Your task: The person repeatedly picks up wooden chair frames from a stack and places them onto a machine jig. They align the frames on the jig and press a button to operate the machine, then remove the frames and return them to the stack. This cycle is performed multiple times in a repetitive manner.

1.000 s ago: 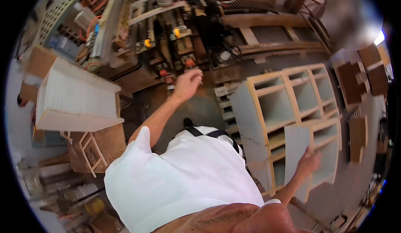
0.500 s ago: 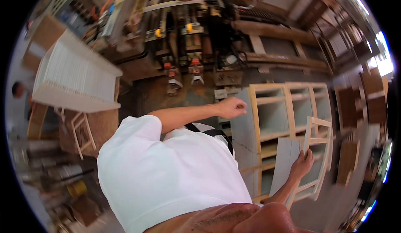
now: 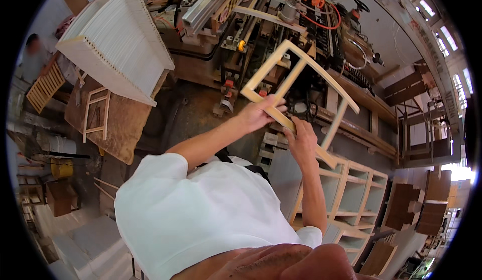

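Observation:
A pale wooden frame (image 3: pixel 340 124) with crossbars is held up in front of me, tilted, between both hands. My left hand (image 3: pixel 260 114) is closed round its near rail, close to one corner. Further right along the same rail, my right hand (image 3: pixel 303 140) grips it with bent fingers. Behind and below the frame's right end stands a wooden cabinet carcass (image 3: pixel 343 189) with several open compartments. The clamping machine (image 3: pixel 236 74) with red and yellow fittings lies beyond the frame.
At the left, a tall stack of white panels (image 3: pixel 115 44) rests on a brown table (image 3: pixel 113 139), where a small ladder-like frame (image 3: pixel 96 113) also lies. Another person (image 3: pixel 37 54) is at the far left. Cardboard boxes (image 3: pixel 401 204) stand at the right, and long beams (image 3: pixel 361 104) stretch behind the frame.
The frame has moved up and left from beside the cabinet. My left hand, formerly off it, now grips it along with my right. The view has turned.

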A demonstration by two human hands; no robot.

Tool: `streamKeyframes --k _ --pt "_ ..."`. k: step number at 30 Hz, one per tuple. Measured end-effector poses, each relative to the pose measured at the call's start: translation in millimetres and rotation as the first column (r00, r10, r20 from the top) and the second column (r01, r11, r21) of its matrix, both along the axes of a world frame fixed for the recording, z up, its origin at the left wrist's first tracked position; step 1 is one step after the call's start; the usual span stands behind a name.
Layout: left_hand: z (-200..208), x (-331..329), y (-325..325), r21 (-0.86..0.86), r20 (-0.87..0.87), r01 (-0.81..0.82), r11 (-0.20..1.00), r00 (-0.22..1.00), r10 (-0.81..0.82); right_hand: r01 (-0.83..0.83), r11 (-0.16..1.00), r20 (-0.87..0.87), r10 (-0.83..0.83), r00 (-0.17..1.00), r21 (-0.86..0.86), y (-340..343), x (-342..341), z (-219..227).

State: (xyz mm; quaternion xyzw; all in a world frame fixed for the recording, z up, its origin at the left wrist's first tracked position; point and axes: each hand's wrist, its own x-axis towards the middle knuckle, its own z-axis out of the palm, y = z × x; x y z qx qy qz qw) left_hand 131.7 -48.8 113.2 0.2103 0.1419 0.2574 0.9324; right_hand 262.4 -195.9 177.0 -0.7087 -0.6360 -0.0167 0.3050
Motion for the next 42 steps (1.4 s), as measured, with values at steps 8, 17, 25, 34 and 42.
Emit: streamKeyframes --k 8,17,25,34,42 --pt "-31.3 -35.8 148.0 -0.023 0.033 -0.198 0.980 0.980 0.199 -0.163 0.986 0.076 0.161 0.984 0.023 135.4 33.4 -23.8" --pt "-46.3 -36.7 271.7 0.003 -0.042 -0.219 0.976 0.975 0.219 -0.188 0.981 -0.002 0.188 0.982 0.036 265.1 34.4 -40.7" --pt "-61.8 -27.9 313.5 -0.045 -0.053 -0.270 0.962 0.962 0.267 -0.219 0.975 0.008 0.219 0.976 0.019 313.5 44.5 -51.3" --pt "-46.4 10.0 356.4 -0.087 -0.134 -0.343 0.935 0.934 0.330 -0.194 0.977 0.056 0.189 0.980 0.094 364.5 72.0 -58.2" --pt "-33.3 70.0 410.5 -0.039 -0.236 -0.375 0.926 0.904 0.356 -0.206 0.975 0.456 0.147 0.878 0.082 454.0 114.8 -50.3"
